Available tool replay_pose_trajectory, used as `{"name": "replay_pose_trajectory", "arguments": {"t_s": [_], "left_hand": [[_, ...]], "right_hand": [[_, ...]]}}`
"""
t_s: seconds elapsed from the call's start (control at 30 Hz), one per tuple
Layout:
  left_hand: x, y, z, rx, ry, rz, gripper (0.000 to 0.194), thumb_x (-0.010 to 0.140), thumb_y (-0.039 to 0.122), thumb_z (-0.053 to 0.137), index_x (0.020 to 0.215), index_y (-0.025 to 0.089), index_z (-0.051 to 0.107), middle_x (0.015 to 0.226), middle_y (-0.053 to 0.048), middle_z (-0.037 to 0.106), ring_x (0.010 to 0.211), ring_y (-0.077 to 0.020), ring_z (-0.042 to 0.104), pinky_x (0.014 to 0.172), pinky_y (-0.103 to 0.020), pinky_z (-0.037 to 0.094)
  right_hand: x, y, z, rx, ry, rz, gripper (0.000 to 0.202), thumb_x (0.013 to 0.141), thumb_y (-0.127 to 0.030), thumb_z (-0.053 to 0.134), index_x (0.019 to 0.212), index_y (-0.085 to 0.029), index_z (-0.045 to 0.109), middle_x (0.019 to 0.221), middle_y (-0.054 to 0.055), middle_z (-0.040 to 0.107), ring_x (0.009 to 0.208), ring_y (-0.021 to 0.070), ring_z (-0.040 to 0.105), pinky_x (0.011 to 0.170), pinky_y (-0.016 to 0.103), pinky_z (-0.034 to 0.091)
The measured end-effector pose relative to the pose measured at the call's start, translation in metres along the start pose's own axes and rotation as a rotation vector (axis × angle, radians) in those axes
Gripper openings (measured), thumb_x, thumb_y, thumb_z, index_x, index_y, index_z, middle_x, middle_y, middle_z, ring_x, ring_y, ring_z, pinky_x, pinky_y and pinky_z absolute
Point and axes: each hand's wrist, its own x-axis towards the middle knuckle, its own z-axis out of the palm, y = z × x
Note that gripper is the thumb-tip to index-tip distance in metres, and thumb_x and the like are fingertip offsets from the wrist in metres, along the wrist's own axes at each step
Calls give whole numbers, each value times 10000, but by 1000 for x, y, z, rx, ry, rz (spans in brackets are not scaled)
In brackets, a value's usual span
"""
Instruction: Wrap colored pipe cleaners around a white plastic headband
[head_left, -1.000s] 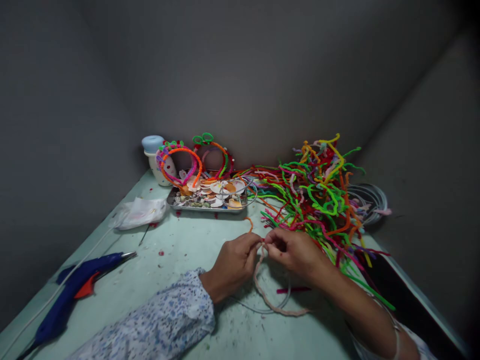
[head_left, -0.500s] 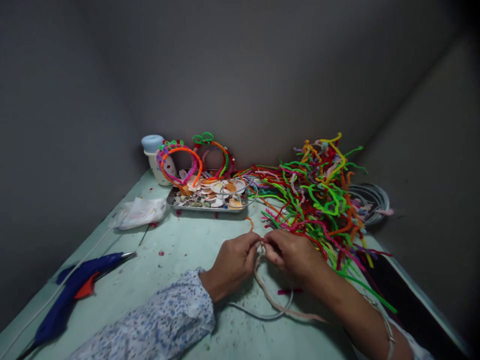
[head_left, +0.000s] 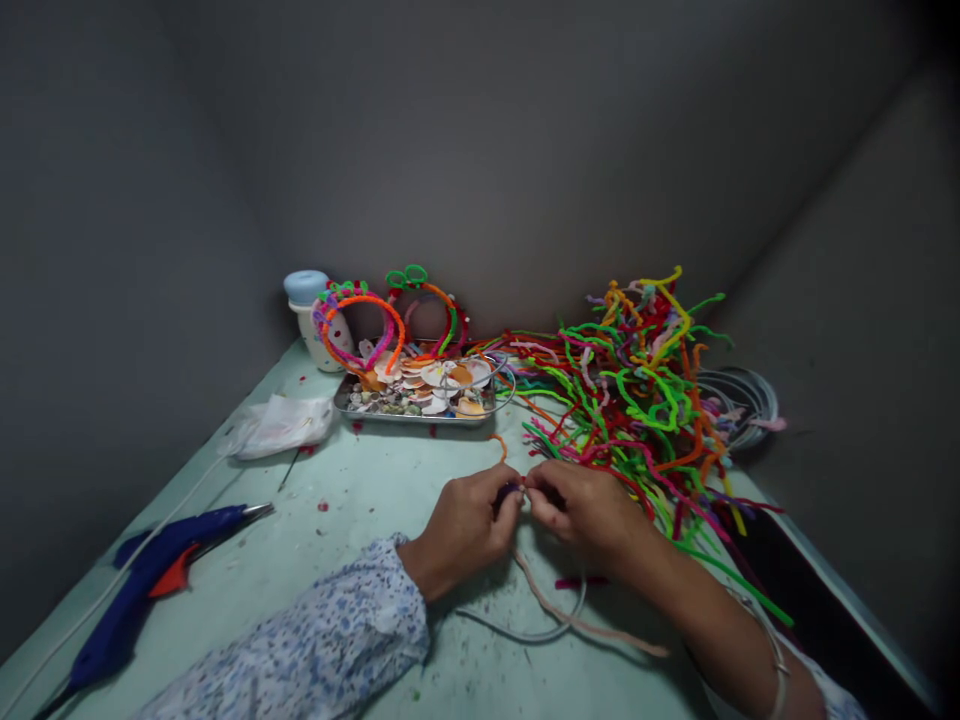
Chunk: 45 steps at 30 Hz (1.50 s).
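Observation:
My left hand (head_left: 469, 515) and my right hand (head_left: 585, 508) nearly meet at the fingertips over the middle of the table. Both are closed in a pinch around a pale pink pipe cleaner (head_left: 551, 605), whose loose tail runs down and right over the table. A small red bit shows at the fingertips, and something dark purple sits inside the curl of my left fingers. Past my left hand an orange pipe cleaner end (head_left: 501, 447) sticks up. Below the hands lies a curved grey wire (head_left: 517, 637). The exact pinch point is mostly hidden.
A metal tray (head_left: 420, 419) of shells stands at the back, with pipe-cleaner headbands (head_left: 403, 335) and a lidded bottle (head_left: 319, 320) beside it. Tangled pipe cleaners (head_left: 637, 390) cover the right. A blue glue gun (head_left: 150, 570) and plastic packet (head_left: 289, 425) lie left.
My left fingers have shifted and opened slightly, exposing the dark purple thing. The pale pink tail has swung a little, its end reaching further right. My right hand has barely moved.

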Motion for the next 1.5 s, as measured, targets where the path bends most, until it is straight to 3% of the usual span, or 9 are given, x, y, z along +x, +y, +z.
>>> {"name": "replay_pose_trajectory", "arguments": {"t_s": [0.1,0.23,0.33,0.43,0.53,0.73,0.9,1.07,1.5], "left_hand": [[1,0,-1,-53,-3,-14,154,866,210,450,881,178,599,766,-9,614,667,-126,520,631,-233,361],[5,-3,-2,-235,-2,-85,141,863,237,473,873,179,601,733,8,590,657,-114,503,621,-220,366],[8,-9,0,-434,-8,-196,146,861,302,495,882,181,574,645,33,524,546,-92,444,518,-201,341],[10,-14,4,-594,-13,-275,196,866,362,487,926,184,544,609,44,500,457,-80,405,443,-196,317],[10,-16,6,-601,18,-277,204,862,364,498,932,182,556,620,35,518,466,-84,435,452,-196,343],[8,-16,7,-432,70,-223,169,850,317,534,898,173,608,832,-21,602,629,-103,519,587,-214,417],[8,-15,6,-425,97,-195,222,856,296,531,1040,187,593,933,-42,621,802,-151,566,701,-246,446],[8,-12,4,-350,129,-149,181,868,309,516,881,174,636,852,-34,613,818,-156,568,730,-252,436],[8,-10,2,-403,120,-246,188,861,325,505,859,172,614,757,-11,583,674,-127,533,611,-227,416]], "right_hand": [[4,5,-4,328,-78,90,160,849,-305,526,805,-189,628,710,19,642,646,152,577,593,251,405],[9,22,-1,1049,-218,343,285,877,-435,498,884,-175,617,752,16,645,660,145,615,599,253,455],[10,34,6,1244,-205,428,259,798,-388,648,924,-163,623,774,19,655,649,123,610,587,230,446],[10,36,14,1252,-260,401,282,783,-392,675,917,-148,629,812,46,663,667,126,622,559,216,432],[9,31,18,1243,-285,373,316,784,-420,673,926,-144,613,828,56,656,681,130,612,561,221,428],[9,18,19,1059,-245,324,295,757,-416,701,865,-154,617,739,-9,573,640,97,497,606,228,393],[11,15,18,985,-250,301,306,791,-436,651,868,-143,611,722,-12,542,638,103,456,599,233,361],[9,18,21,970,-258,291,327,771,-458,663,824,-143,593,702,-18,515,629,105,433,587,234,345],[11,17,22,968,-211,310,372,709,-499,700,765,-150,587,650,-35,511,594,99,426,562,227,332]]}}
